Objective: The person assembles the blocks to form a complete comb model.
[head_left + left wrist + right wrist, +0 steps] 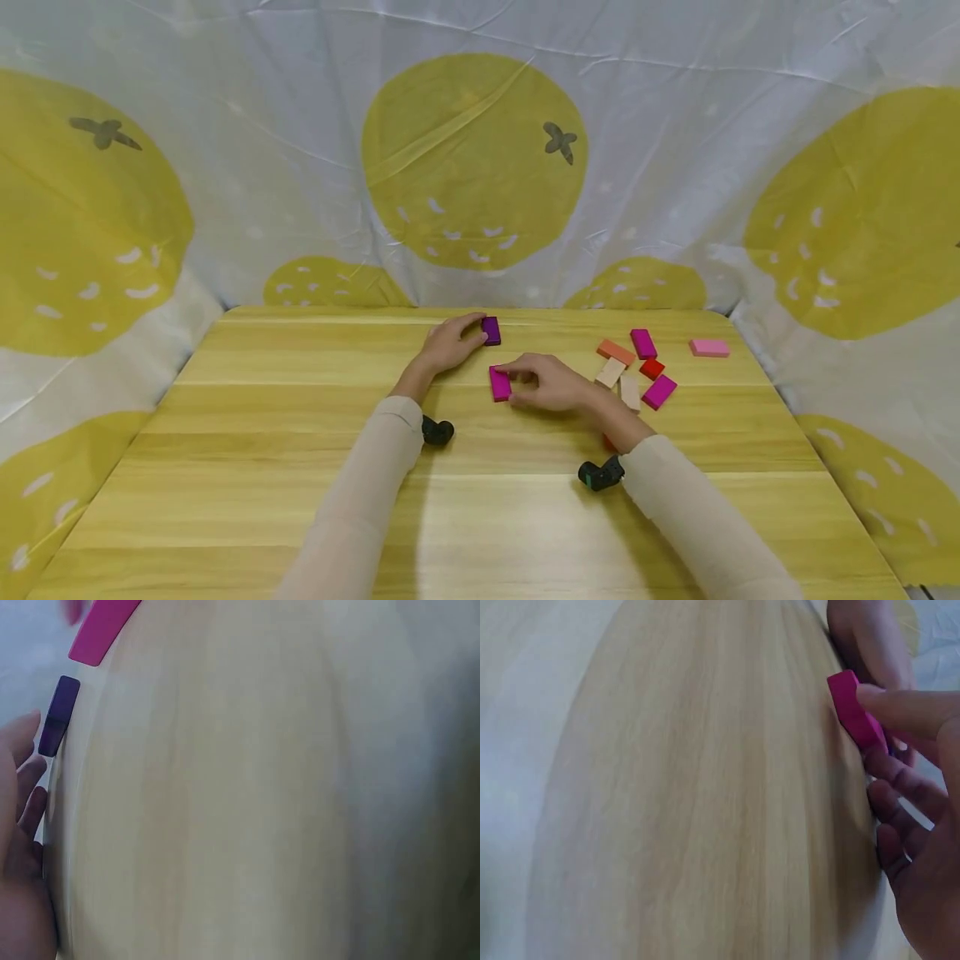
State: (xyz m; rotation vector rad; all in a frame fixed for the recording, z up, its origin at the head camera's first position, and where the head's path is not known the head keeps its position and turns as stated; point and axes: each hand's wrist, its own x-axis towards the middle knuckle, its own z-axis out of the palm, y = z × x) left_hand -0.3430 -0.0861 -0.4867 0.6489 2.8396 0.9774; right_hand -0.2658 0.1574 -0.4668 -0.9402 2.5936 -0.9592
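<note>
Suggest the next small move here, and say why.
Perhaps the right hand should ease the magenta block toward the purple block: it pinches the magenta one, a gap shows between the two, and the left hand is at the purple one.

You can read no text, label, brand, number or sign in any of the three views: none on the purple block [491, 330], the magenta block [499, 385] nearest it, the wood-grain desk [262, 467], the fruit-print cloth [300, 167], your beige sleeves [356, 500] or the black wrist cameras [600, 475]
</note>
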